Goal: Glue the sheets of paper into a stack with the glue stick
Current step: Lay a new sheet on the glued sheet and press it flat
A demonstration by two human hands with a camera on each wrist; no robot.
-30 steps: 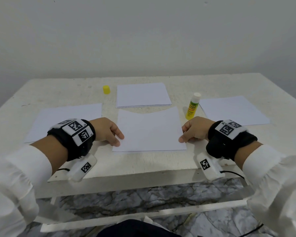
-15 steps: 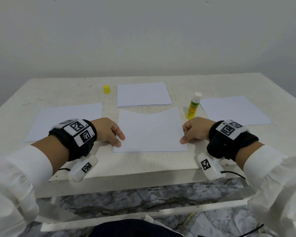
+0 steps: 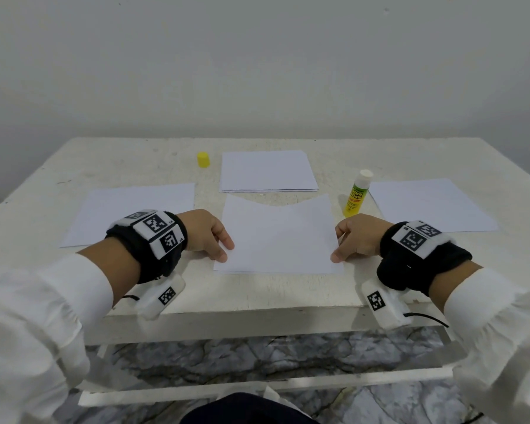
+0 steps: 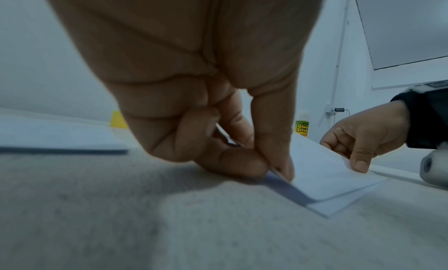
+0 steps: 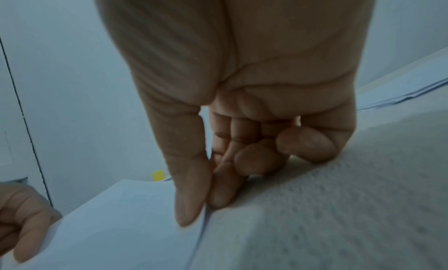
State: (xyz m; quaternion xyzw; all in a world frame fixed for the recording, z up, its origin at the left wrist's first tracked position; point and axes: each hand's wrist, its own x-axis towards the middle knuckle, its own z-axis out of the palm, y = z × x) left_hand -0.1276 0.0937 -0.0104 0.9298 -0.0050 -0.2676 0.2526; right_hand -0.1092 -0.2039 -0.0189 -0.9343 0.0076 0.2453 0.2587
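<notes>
Sitting at a white, rough-topped table (image 3: 380,154) against a plain pale wall (image 3: 257,56), we see grey marbled flooring (image 3: 257,356) below its near edge. Our left hand (image 3: 207,232) pinches the left edge of the centre sheet (image 3: 277,237) between thumb and forefinger, and our right hand (image 3: 354,237) pinches its right edge the same way, the other fingers curled under. In the left wrist view this sheet sits just above another sheet (image 4: 339,203) lying flat beneath it, slightly offset at the near corner. The held paper's far edge bows upward; its longer side seems to run away from us, though we cannot be sure.

Beyond it lies a small paper stack (image 3: 268,171), its long side running left to right. Single sheets lie to the left (image 3: 129,209) and right (image 3: 429,203). The glue stick (image 3: 357,194) stands upright and uncapped just beside the held sheet's far right corner, white tip up. Its yellow cap (image 3: 203,159) sits apart, left of the stack.
</notes>
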